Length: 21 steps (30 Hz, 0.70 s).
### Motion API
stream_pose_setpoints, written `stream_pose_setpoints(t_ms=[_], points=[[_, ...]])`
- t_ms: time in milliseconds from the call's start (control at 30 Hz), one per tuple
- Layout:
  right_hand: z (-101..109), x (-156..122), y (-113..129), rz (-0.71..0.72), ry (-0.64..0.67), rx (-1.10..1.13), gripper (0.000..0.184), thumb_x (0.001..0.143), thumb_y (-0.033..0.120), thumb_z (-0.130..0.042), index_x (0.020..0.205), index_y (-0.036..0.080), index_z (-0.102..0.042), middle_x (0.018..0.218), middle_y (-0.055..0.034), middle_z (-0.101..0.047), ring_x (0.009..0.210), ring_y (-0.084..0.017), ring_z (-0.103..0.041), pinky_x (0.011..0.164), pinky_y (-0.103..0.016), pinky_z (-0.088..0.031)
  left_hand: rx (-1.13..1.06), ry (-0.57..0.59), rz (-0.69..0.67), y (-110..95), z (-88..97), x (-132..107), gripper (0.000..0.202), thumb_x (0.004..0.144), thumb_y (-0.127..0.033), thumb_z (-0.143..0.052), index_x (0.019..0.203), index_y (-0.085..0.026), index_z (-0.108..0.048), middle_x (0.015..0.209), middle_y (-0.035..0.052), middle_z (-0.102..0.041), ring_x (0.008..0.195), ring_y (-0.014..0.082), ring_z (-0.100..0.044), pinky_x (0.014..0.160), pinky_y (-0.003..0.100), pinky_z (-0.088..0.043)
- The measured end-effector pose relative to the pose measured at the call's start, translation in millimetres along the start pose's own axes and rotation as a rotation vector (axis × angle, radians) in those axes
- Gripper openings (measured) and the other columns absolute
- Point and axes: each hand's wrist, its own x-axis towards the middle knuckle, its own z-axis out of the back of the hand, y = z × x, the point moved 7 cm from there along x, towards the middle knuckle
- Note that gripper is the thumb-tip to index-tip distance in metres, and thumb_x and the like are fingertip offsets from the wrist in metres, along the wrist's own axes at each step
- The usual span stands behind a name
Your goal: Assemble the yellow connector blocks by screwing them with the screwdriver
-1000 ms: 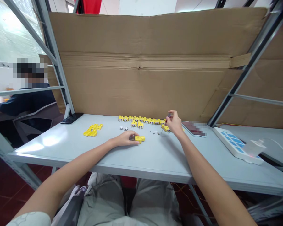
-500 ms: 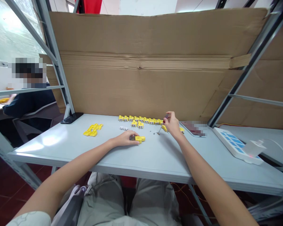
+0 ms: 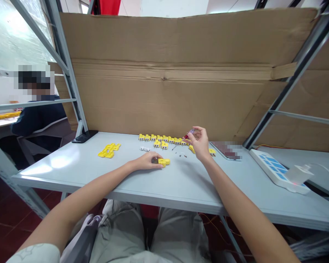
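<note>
My left hand (image 3: 146,160) rests on the table, its fingers closed on a small yellow plastic block (image 3: 163,162) with a dark part at its left end. Above the tabletop, my right hand (image 3: 200,142) pinches a screwdriver (image 3: 188,134) with a red and clear handle. Its thin shaft slants down to the left. Tiny screws (image 3: 181,156) lie beneath it. Behind them runs a row of yellow blocks (image 3: 164,138), with two more yellow blocks (image 3: 160,145) in front of the row. A small white strip (image 3: 145,149) lies beyond my left hand.
Flat yellow pieces (image 3: 109,150) are piled at the left. At the right are a phone-like device (image 3: 226,151) and a white power strip (image 3: 274,170) with a plugged-in charger (image 3: 298,174). Cardboard (image 3: 175,98) walls the back. A seated person (image 3: 41,113) is at far left.
The screwdriver has lifted from the tiny screws and tilted, its tip now pointing left. My right hand's fingers have loosened and spread somewhat. My left hand stays in place with the block.
</note>
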Motion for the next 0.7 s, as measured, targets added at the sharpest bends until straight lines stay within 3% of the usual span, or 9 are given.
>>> stream_pose_setpoints(t_ms=[300, 700], points=[[-37.4, -21.7, 2.8, -0.014, 0.207, 0.072, 0.045, 0.074, 0.048, -0.058, 0.109, 0.027, -0.039, 0.09, -0.002, -0.053, 0.092, -0.021, -0.062, 0.073, -0.038, -0.059, -0.019, 0.0, -0.018, -5.2, -1.2, -0.3, 0.048, 0.077, -0.053, -0.067, 0.107, -0.015, -0.066, 0.099, 0.0083, -0.068, 0.08, 0.0163, -0.056, 0.075, 0.028, -0.043], [-45.9, -28.5, 1.2, -0.053, 0.267, 0.152, 0.045, 0.074, 0.046, -0.063, 0.107, 0.027, -0.04, 0.089, 0.0, -0.053, 0.083, -0.018, -0.062, 0.074, -0.04, -0.06, 0.002, 0.003, 0.0, -3.8, -1.6, 0.2, 0.049, 0.077, -0.053, -0.067, 0.109, -0.015, -0.066, 0.098, 0.0081, -0.068, 0.08, 0.0164, -0.056, 0.073, 0.027, -0.042]])
